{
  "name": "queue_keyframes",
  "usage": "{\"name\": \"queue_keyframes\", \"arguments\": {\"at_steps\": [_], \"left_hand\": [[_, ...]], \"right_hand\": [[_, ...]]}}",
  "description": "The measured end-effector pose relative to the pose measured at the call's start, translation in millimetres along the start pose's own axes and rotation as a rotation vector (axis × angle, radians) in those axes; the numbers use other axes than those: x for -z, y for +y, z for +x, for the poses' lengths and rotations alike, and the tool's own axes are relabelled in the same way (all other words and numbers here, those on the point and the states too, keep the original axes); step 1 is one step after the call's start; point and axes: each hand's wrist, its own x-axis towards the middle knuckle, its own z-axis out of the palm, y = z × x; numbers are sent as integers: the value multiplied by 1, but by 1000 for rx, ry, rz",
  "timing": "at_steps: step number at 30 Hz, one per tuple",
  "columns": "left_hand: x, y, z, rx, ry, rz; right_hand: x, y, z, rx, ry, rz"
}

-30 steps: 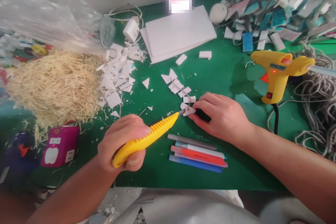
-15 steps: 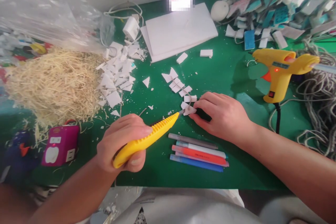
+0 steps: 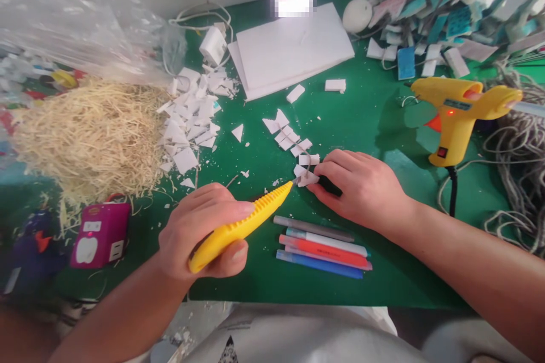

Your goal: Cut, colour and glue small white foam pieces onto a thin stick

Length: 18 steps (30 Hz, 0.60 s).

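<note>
My left hand is wrapped round a yellow utility knife, thumb along its ridged back. The knife points up and to the right, its tip at a small white foam piece. That piece ends a curved chain of white foam pieces joined by a thin grey cord. My right hand rests on the table, thumb and fingertips pinching the right edge of the end piece. Just below the hands lie several markers, red, blue, white and grey.
A yellow hot glue gun stands at right, beside tangled grey cord. White sheets lie at the back. Foam scraps, straw-like shreds and a magenta power adapter are at left. A pile of foam strips fills the back right.
My left thumb has slid slightly forward along the knife, and the knife has shifted a little to the right. My right hand and the foam chain look almost unchanged.
</note>
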Motion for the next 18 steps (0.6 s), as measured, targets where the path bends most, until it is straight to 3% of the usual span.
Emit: {"name": "queue_keyframes", "arguments": {"at_steps": [1, 3, 8, 13, 18], "left_hand": [[-2, 3, 4, -154, 5, 18], [-6, 10, 12, -279, 7, 42], [-16, 23, 26, -267, 20, 93], [-23, 28, 29, -189, -197, 216], [-26, 28, 29, -124, -285, 203]], "right_hand": [[0, 0, 0, 3, 6, -2], [-1, -1, 0, 15, 20, -11], [0, 0, 1, 22, 2, -9], [1, 1, 1, 30, 9, 9], [0, 1, 1, 22, -2, -16]]}}
